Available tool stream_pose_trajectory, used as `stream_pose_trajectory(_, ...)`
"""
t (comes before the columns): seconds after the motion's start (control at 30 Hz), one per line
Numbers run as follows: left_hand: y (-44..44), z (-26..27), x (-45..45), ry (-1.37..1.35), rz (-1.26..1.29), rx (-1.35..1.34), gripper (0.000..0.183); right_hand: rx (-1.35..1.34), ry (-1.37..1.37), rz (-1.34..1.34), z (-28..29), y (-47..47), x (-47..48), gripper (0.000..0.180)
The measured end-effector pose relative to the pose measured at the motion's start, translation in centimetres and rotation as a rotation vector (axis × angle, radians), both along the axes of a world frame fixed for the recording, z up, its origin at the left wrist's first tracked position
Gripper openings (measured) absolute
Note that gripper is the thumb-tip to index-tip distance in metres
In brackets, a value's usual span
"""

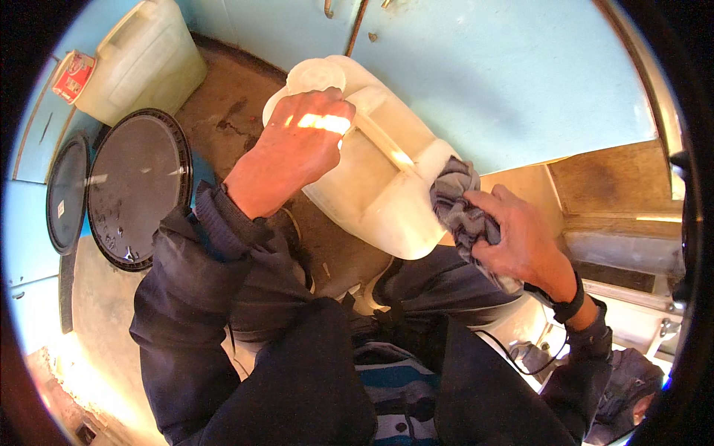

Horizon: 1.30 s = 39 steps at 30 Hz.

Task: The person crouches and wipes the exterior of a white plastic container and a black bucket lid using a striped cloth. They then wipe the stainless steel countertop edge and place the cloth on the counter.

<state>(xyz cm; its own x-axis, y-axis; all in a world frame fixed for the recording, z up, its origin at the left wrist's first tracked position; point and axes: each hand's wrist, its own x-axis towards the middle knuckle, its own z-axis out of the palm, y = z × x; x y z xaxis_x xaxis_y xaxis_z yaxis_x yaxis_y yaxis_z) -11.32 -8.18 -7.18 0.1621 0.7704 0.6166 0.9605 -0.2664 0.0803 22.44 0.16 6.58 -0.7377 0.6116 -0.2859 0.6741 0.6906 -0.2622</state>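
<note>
A whitish plastic jerrycan (390, 214) is tilted in front of me, its round cap (317, 76) toward the upper left. My left hand (301, 142) is closed around the can just below the cap, apparently on its handle, which the fingers hide. Bunched in my right hand (516, 231) is a grey patterned cloth (460, 206). The cloth touches the can's lower right end. Sunlight falls across the back of my left hand.
Light blue cupboard doors (502, 72) rise behind the jerrycan. At upper left stands another jerrycan (150, 61) with a red-and-white tub (74, 76) beside it. Two containers have black round lids, the nearer lid (139, 187) wet. A wooden ledge (613, 173) is at right.
</note>
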Motion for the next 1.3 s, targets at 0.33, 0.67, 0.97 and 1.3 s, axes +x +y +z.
stream_pose_trajectory(0.33, 0.9, 2.8, -0.5, -0.225, -0.038, -0.182, 0.037, -0.465, 0.354, 0.154, 0.0, -2.1, -2.7, 0.069)
stream_pose_trajectory(0.67, -1.3, 7.5, 0.7, -1.161, -0.234, -0.395, 0.079, -0.603, 0.931, -0.368, -4.5, 2.0, -11.7, 0.057)
stream_pose_trajectory(0.97, -0.4, 4.5, 2.1, -0.990, -0.055, -0.327, 0.099, -1.008, 0.902, -0.338, -4.8, 1.3, -12.6, 0.068)
stream_pose_trajectory(1.3, -2.7, 7.0, 0.3, -0.722, 0.162, -0.333, 0.075, -0.043, 0.779, -0.124, -8.3, 4.3, -7.9, 0.042)
